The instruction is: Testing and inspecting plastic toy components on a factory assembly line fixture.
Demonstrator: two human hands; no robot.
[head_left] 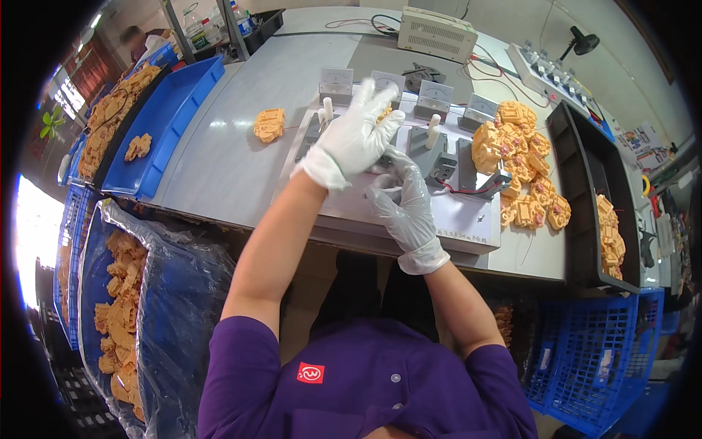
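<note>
My left hand, in a white glove, reaches over the middle of a white test board. Its fingers are stretched and apart, and a bit of an orange plastic part shows between them. Just in front, my right hand, gloved too, has its fingers curled close to the left wrist; what they hold, if anything, is hidden. Small panel meters stand along the board's back. A grey clamp fixture with a white lever is beside my hands, and a red and black wire runs from it.
Several orange parts are heaped on the right, beside a black crate. One orange part lies alone on the left. A blue tray and a bag-lined bin stand farther left. At the back sits a beige power supply.
</note>
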